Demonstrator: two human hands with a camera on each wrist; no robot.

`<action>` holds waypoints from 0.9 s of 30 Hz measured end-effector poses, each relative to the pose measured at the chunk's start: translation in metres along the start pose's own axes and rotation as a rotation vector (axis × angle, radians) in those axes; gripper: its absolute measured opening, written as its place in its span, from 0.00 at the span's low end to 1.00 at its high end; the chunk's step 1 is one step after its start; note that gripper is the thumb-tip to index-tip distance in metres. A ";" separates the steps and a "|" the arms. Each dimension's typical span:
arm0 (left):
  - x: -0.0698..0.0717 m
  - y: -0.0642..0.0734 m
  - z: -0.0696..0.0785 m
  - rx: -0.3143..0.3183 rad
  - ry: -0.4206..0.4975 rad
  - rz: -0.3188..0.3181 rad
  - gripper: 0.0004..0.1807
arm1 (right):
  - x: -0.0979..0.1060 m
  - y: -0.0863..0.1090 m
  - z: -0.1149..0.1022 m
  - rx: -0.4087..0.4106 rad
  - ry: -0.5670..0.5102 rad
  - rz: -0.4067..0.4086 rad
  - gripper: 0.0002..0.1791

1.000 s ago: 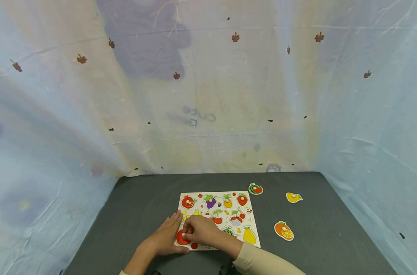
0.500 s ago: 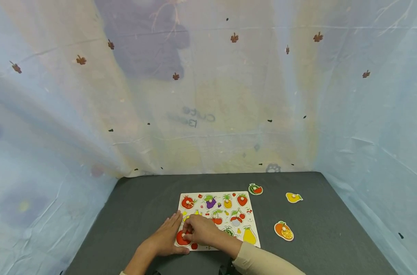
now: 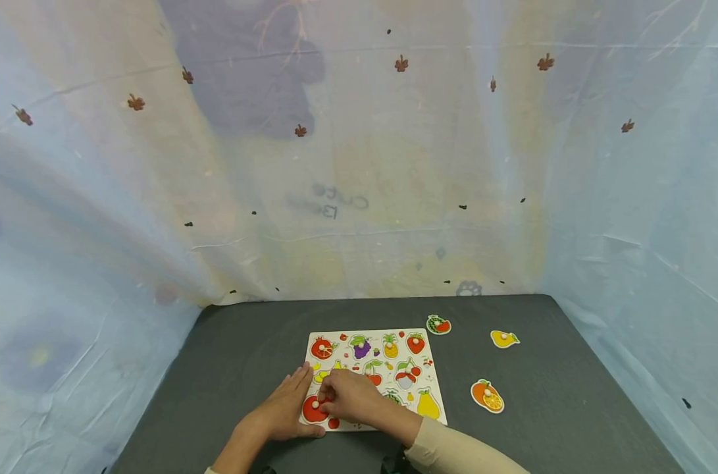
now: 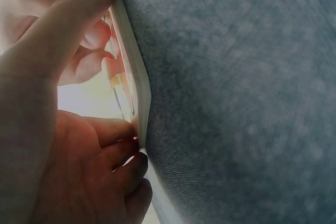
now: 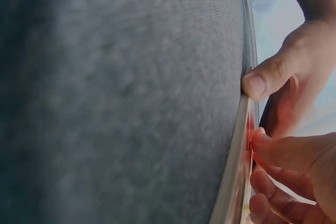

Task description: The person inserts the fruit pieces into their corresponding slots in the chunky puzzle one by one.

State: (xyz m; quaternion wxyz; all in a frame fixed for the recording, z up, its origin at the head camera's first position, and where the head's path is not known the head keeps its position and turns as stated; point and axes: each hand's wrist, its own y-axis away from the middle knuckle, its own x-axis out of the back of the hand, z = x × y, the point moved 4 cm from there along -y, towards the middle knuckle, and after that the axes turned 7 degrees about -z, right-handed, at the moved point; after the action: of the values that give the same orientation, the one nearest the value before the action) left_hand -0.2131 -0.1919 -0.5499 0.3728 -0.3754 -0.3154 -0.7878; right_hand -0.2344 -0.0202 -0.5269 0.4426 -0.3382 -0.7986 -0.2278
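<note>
A white fruit peg puzzle board (image 3: 432,382) lies on the dark grey tabletop. My left hand (image 3: 284,405) rests at its left edge, fingers extended along the side and thumb at the near edge. My right hand (image 3: 353,397) is over the board's near left part with fingers loosely curled. Just left of those fingertips, a round red fruit piece (image 3: 310,413) sits in the corner, its pale knob showing. In the right wrist view the right thumb (image 5: 270,148) is close beside the red surface. The right hand covers the board's middle left.
Loose pieces lie to the right: a watermelon (image 3: 438,325) by the board's far corner, a yellow fruit piece (image 3: 504,340), and an orange (image 3: 487,396). A printed cloth (image 3: 359,164) hangs behind and at both sides. Something black (image 3: 394,465) shows at the near edge.
The right fingertips have shifted slightly right, off the red piece's knob, which shows more plainly now. The left hand, board and loose pieces stay in place; the head view shifts slightly.
</note>
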 end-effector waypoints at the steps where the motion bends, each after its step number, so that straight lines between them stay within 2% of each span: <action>1: 0.001 0.001 0.002 0.000 0.002 -0.002 0.71 | 0.001 0.001 0.000 -0.001 -0.008 0.003 0.09; 8: 0.005 0.003 0.009 0.043 -0.033 -0.028 0.69 | 0.009 0.013 0.005 -0.008 -0.023 0.036 0.08; 22: 0.002 0.000 0.004 0.086 -0.049 -0.036 0.70 | 0.029 0.041 0.031 -0.048 -0.100 0.086 0.08; 27: 0.001 -0.001 0.003 0.092 -0.048 -0.039 0.70 | 0.038 0.055 0.042 -0.034 -0.117 0.123 0.08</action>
State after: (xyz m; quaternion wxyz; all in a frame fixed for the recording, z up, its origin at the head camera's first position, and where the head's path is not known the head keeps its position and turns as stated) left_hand -0.2135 -0.1893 -0.5473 0.3667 -0.3704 -0.3675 -0.7702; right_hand -0.2312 0.0574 -0.5114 0.4024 -0.4069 -0.7969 -0.1934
